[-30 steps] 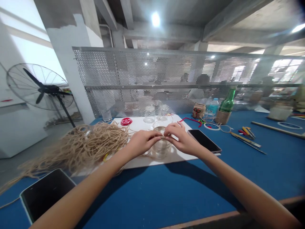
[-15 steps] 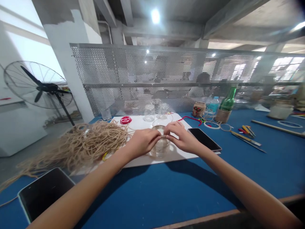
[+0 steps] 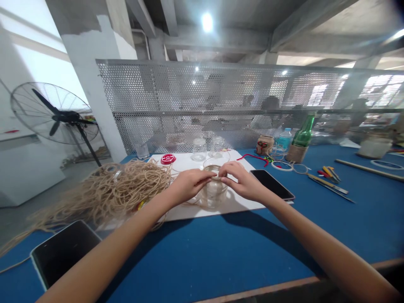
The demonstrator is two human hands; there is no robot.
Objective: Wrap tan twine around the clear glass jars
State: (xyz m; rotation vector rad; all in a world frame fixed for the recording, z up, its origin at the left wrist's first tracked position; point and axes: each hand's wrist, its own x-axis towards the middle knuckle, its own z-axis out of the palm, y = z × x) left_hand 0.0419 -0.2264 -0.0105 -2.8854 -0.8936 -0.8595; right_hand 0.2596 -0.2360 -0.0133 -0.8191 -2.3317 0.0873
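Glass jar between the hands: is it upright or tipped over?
Upright: the glass jar stands base-down on the white sheet, its round mouth facing up.

I count two hands (image 3: 186, 185), three glass jars (image 3: 212, 195) on one white board (image 3: 186, 164), one green bottle (image 3: 303, 134), one fan (image 3: 65, 116).

I see perforated metal screen (image 3: 176, 97) behind blue table (image 3: 202, 261); lit ceiling lamp (image 3: 207, 22); fan (image 3: 65, 116) beside pillar (image 3: 91, 63), grey floor (image 3: 74, 183) left; bright windows (image 3: 381, 90) right.
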